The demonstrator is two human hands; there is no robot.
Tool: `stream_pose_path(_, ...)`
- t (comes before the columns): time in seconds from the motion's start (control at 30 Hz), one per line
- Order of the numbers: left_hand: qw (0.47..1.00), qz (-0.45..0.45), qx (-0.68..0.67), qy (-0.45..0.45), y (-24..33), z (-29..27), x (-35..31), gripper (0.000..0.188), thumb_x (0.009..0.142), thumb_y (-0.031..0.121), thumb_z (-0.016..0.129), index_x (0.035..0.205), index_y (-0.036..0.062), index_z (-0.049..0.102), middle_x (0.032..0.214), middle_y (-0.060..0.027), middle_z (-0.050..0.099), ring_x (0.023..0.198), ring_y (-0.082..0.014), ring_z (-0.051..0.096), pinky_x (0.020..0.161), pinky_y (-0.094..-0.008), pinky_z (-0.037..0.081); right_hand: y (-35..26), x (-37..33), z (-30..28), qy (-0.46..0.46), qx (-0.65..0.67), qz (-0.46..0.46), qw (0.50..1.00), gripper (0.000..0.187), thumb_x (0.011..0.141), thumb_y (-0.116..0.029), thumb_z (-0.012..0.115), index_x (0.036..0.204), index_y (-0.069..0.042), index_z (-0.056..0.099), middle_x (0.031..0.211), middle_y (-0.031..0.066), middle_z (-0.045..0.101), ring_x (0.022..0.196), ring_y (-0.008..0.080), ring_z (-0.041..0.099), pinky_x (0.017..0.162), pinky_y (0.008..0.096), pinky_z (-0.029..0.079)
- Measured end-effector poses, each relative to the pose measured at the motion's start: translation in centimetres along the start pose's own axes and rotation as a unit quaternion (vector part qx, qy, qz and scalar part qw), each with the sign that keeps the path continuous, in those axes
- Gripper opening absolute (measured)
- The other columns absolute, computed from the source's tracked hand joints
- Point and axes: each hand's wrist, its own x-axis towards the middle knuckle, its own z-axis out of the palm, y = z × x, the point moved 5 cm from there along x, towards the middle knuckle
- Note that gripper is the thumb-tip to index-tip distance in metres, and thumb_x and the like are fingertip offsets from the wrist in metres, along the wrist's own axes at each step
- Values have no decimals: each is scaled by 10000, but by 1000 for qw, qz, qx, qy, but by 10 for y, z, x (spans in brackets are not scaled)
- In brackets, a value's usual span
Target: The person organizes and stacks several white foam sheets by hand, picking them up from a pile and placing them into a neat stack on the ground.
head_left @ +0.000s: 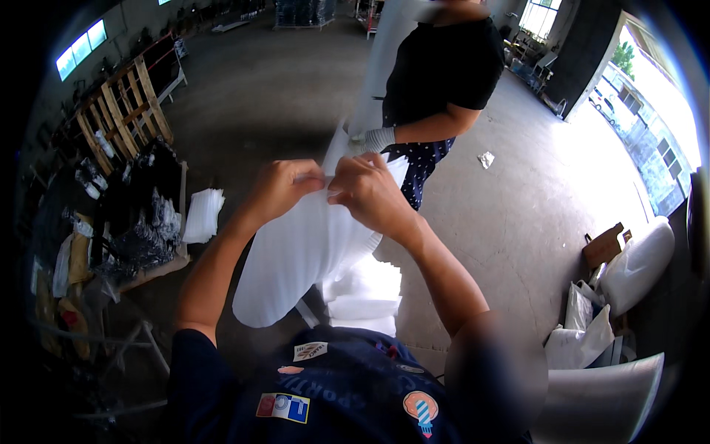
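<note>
Both my hands are raised in front of me, close together, with fingers pinched on the upper edge of a thin white foam sheet [292, 266]. My left hand [287, 191] grips it from the left, and my right hand [367, 191] grips it just beside, fingertips almost meeting. From there the sheet hangs down in a broad, rounded fold. Below it lies a stack of white foam sheets [364, 305], partly hidden behind the hanging one. Right beyond my hands, a co-worker's gloved hand [372, 140] is at a long white translucent sheet [376, 66] that stands upright.
The co-worker [444, 81] in a black top stands just ahead. To the left are wooden pallets [122, 111], a wrapped dark load [144, 229] and another white stack [203, 214]. White packing material [636, 259] and a cardboard piece [604, 246] lie at right, near a large doorway.
</note>
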Motion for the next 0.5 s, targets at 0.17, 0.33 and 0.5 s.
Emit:
stream_pose_path(0.17, 999, 8, -44, -1, 0, 0, -6, 57, 775, 28, 606, 811, -17, 604, 729, -109, 627, 689, -172, 622, 644, -284, 483, -5, 0, 9, -27, 53, -52, 997, 93, 652, -15, 679, 722, -44, 625, 740, 59, 513, 767, 215, 532, 727, 327, 398)
stream_pose_path(0.33, 999, 14, -36, -4, 0, -2, -10, 58, 770, 31, 609, 803, -15, 599, 725, -118, 627, 676, -197, 627, 633, -286, 480, -12, 0, 10, -53, 22, -61, 997, 117, 668, -20, 672, 775, -45, 631, 758, 57, 513, 761, 212, 534, 733, 331, 398)
stream_pose_path(0.5, 999, 25, -39, -7, 0, 0, -9, 59, 773, 31, 602, 812, -13, 604, 726, -117, 631, 676, -192, 630, 619, -282, 473, -18, 3, 6, -67, 8, -54, 996, 133, 671, -33, 681, 796, -52, 640, 766, 53, 521, 767, 215, 539, 730, 343, 398)
